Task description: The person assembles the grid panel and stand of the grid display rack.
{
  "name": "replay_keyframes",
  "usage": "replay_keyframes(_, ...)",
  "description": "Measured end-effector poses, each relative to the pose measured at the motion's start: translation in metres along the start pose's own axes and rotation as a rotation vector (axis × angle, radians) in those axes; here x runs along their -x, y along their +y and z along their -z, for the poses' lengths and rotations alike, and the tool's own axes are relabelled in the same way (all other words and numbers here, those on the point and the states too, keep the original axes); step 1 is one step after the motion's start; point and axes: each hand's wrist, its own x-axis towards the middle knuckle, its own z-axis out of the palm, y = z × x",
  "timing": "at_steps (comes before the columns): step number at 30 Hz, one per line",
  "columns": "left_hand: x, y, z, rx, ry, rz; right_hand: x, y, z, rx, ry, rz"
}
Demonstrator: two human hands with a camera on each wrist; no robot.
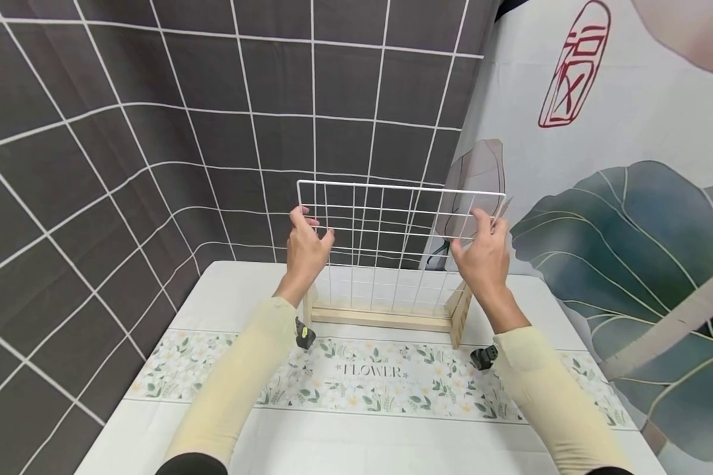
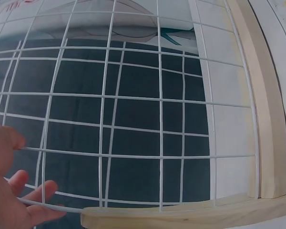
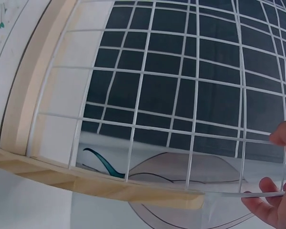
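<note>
A white wire grid panel [image 1: 401, 187] stands upright in a light wooden stand, its lower edge along the front wooden bar [image 1: 380, 319]. My left hand [image 1: 305, 249] grips the panel's left side edge, thumb on the near face and fingers round the outer wire. On the opposite edge my right hand [image 1: 484, 257] holds the panel the same way, at about the same height. The left wrist view shows a wooden side piece [image 2: 236, 215] ending close to the left fingers. In the right wrist view, the other side piece [image 3: 133, 192] runs along the panel's edge towards the right fingers.
The stand is on a white table [image 1: 333, 439] with a floral printed band reading FLOWER. Small black devices [image 1: 305, 334] [image 1: 484, 357] show beside both wrists. Behind hangs a dark cloth [image 1: 202, 72] with white grid lines; a leaf-patterned cloth [image 1: 636, 231] hangs at the right.
</note>
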Motion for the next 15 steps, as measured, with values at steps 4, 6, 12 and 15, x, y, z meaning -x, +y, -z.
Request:
replay_keyframes(4,0.0004,-0.0016,-0.0014,0.004,0.001,0.013,0.0,-0.0018,-0.0008,-0.008,0.008,-0.001)
replay_keyframes(6,0.0013,-0.0024,-0.0018,0.001,0.002,0.017,0.0018,-0.002,-0.0013,-0.009,0.005,-0.01)
replay_keyframes(12,0.0013,-0.0042,-0.0008,-0.022,-0.005,0.01,0.0044,-0.0013,-0.0026,0.002,-0.007,-0.019)
replay_keyframes(15,-0.0009,-0.0068,0.0002,-0.027,-0.022,-0.004,0.0021,-0.0005,-0.0024,0.006,-0.02,-0.003)
